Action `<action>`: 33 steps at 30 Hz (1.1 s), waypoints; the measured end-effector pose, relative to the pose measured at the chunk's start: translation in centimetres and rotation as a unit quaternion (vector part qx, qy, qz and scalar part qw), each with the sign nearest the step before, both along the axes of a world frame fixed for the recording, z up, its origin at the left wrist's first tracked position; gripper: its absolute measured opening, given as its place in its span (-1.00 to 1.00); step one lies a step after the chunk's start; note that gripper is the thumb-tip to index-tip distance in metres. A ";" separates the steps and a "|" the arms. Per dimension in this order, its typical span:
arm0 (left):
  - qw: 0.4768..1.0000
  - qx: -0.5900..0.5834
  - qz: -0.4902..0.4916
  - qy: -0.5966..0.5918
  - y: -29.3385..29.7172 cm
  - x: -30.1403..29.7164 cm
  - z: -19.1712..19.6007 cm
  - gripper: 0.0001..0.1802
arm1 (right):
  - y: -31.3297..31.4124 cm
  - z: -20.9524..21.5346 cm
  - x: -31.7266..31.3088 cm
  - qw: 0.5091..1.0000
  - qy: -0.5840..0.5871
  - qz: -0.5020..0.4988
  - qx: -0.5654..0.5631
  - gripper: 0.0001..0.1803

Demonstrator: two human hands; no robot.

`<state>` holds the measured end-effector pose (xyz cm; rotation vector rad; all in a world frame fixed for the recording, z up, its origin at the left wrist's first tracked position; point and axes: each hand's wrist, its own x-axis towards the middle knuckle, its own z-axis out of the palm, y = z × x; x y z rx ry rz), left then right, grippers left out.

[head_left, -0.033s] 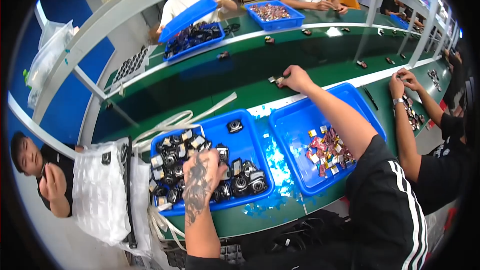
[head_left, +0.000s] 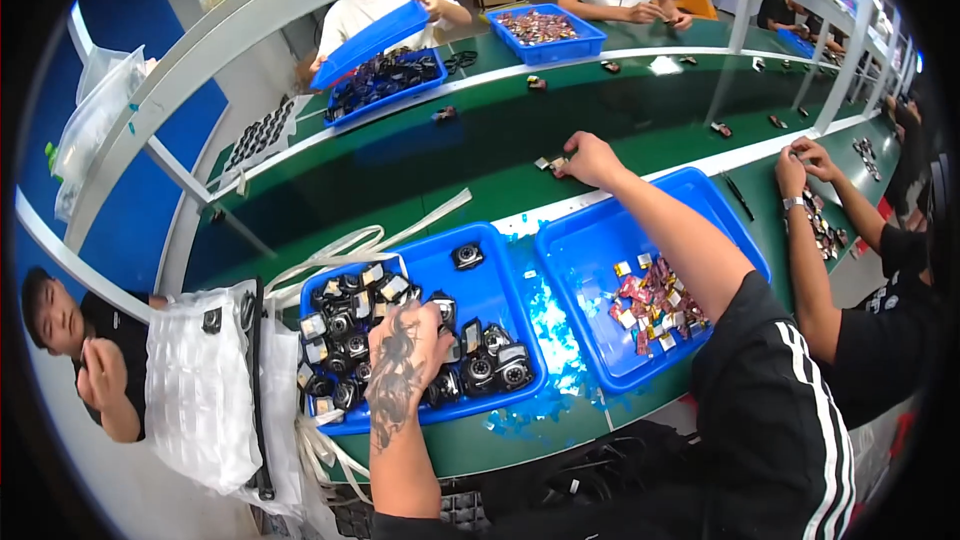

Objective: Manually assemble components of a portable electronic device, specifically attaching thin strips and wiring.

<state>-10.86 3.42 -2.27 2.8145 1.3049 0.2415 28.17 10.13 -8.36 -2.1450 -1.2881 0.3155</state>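
My left hand (head_left: 405, 352) reaches into a blue tray (head_left: 400, 248) of black units with round lens-like fronts (head_left: 480, 370). Its fingers curl downward among them, and what they grip is hidden. Stretched out to the far side, my right hand (head_left: 592, 160) is closed in a pinch at the edge of the green belt. Between its fingertips is a small reddish part with a pale block (head_left: 556, 165). Below my right forearm stands a second blue tray (head_left: 580, 230), holding a heap of small red parts with pale blocks (head_left: 645, 305).
Blue film scraps (head_left: 550, 325) litter the bench between the trays. White strips (head_left: 345, 245) and bubble wrap (head_left: 200, 380) lie at the left. A metal frame (head_left: 180, 170) rises there. Across the belt (head_left: 380, 155), people work beside more blue trays (head_left: 550, 50); a co-worker's hands (head_left: 800, 165) are at the right.
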 end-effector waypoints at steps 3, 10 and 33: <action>0.992 -0.064 -0.024 -0.105 0.4 1.5 0.5 -0.82 | -2.0 1.1 3.2 0.991 -0.129 -0.016 0.044 -0.51; 0.723 -0.472 -0.018 -0.504 -0.3 4.9 2.0 -0.85 | -15.8 9.9 -3.2 0.949 -0.035 0.309 -0.049 -0.91; 0.797 -0.349 -0.163 -0.466 -5.1 8.3 -1.9 -0.70 | -21.7 7.0 -12.9 0.917 0.322 0.181 0.152 -0.92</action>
